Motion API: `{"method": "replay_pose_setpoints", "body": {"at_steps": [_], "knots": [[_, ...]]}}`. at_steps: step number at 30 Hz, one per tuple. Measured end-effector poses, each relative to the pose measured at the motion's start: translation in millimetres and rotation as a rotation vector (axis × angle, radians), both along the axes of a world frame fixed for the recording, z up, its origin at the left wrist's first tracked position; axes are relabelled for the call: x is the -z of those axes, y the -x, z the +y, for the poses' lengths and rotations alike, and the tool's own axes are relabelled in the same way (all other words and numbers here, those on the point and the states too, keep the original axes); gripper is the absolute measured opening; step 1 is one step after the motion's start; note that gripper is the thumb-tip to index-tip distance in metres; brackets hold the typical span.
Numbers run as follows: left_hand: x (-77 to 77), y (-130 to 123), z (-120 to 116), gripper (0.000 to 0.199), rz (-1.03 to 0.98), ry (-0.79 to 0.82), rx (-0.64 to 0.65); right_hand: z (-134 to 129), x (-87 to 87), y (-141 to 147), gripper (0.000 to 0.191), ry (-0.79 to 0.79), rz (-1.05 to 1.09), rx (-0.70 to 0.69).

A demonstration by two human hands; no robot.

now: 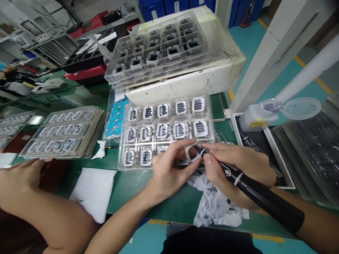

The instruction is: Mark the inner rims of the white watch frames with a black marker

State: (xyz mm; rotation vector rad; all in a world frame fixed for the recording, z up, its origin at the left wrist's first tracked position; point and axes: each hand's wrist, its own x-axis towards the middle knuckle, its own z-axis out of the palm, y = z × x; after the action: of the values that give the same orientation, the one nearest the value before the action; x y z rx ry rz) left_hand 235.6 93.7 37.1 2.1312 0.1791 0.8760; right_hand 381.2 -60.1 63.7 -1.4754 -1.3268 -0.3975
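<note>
watch for a slip

your right hand [241, 158] grips the black pen-shaped tool [253, 190], its tip at the white frame [187, 154] pinched in your left hand [169, 173], by the tray's [137, 145] near edge. a loose pinch could let the tip skid.

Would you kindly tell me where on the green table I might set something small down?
Bare green table shows between the white cloth and the left forearm, and between that forearm and the stained rag. The right side is crowded by the bottle and stacked trays.
</note>
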Motion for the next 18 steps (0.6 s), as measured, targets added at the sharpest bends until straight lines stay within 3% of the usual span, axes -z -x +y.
{"method": "replay_pose_setpoints", "body": {"at_steps": [11,18], "knots": [[0.0,0.4,2.0,0.045,0.030,-0.010,-0.018,-1.3,1.4,-4.4,0.023,0.027,0.032,-0.032],[-5.6,-6.0,6.4,0.051,0.021,0.264,0.075,-2.1,-4.7,-3.1,0.015,0.015,0.176,-0.066]]}}
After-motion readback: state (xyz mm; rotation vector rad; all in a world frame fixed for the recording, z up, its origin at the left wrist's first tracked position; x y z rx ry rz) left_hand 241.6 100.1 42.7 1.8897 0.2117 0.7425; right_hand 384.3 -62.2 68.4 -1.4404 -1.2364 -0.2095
